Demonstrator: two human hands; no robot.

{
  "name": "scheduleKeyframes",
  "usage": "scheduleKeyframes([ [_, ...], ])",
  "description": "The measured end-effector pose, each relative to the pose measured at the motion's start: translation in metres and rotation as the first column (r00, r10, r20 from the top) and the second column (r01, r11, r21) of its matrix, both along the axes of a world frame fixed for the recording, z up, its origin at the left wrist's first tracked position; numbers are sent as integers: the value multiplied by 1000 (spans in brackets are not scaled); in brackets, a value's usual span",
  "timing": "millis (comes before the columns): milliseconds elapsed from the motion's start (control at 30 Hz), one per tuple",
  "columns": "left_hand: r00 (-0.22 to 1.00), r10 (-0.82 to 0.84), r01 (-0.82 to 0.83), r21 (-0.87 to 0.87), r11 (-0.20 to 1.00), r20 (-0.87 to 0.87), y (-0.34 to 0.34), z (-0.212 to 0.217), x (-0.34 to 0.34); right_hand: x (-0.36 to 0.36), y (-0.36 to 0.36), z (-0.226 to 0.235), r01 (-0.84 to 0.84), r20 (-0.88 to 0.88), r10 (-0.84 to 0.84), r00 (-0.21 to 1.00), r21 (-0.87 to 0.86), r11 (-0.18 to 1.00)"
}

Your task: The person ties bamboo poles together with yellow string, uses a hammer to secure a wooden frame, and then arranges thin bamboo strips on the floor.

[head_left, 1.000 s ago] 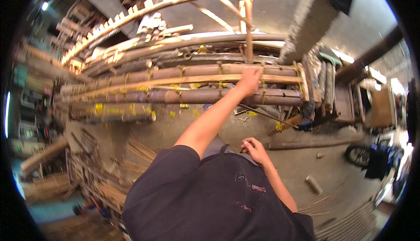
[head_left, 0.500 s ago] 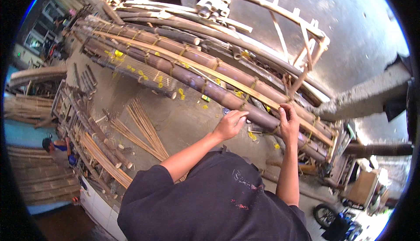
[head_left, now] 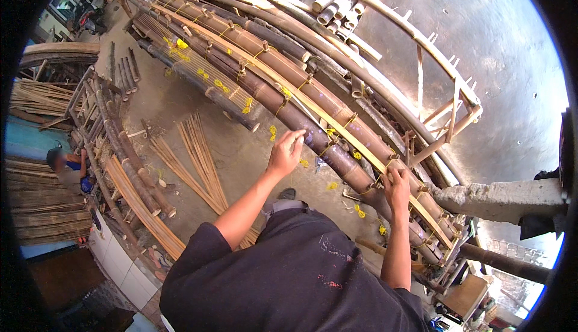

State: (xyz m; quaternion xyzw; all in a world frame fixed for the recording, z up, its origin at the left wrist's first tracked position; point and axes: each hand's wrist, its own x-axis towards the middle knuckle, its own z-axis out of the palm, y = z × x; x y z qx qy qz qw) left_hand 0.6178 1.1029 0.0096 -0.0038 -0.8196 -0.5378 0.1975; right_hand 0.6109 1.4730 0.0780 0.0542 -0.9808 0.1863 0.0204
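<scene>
The person stood over a long row of thick brown bamboo poles [head_left: 283,91] laid side by side on the concrete floor [head_left: 241,151], seen from a head camera looking down past a dark shirt [head_left: 301,278].

Left hand [head_left: 286,151]: reached out over the near edge of the row, fingers loosely curled and pinched at the tips against the nearest dark pole [head_left: 337,157]. Whether it held a strand of string could not be told.

Right hand [head_left: 396,186]: closed over the top of the poles farther toward the row's right end, knuckles up, resting where a yellow tie [head_left: 372,188] crossed. What, if anything, it gripped under the palm was hidden.

A pale split bamboo strip [head_left: 313,106] ran lengthwise along the top of the row, bound down at intervals with yellow string. Short yellow string scraps [head_left: 359,211] lay on the floor just beside the near pole, between the two hands and the person's body.

Beyond the row, toward the far side, a curved ladder-like bamboo frame [head_left: 433,73] lay with its short rungs sticking up. A few short cut tubes [head_left: 337,3] lay at the far end.

Left of the person, a fan of thin bamboo slats [head_left: 198,157] lay on the floor, well apart from the poles. Farther left, more poles and slat bundles [head_left: 129,187] lay along the floor's edge. Another person [head_left: 66,166] sat at the far left.
</scene>
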Motion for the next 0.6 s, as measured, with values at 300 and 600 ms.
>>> scheduleKeyframes([
  [300, 968, -241, 194, -414, 890, -66, 18, 0, -97, -26, 20, 20, 17, 218, -19, 976, 14, 1000],
  [600, 952, -284, 191, -507, 841, -112, 32, -9, -105, -14, 23, 7, 64, 108, -61, 992, -24, 998],
])
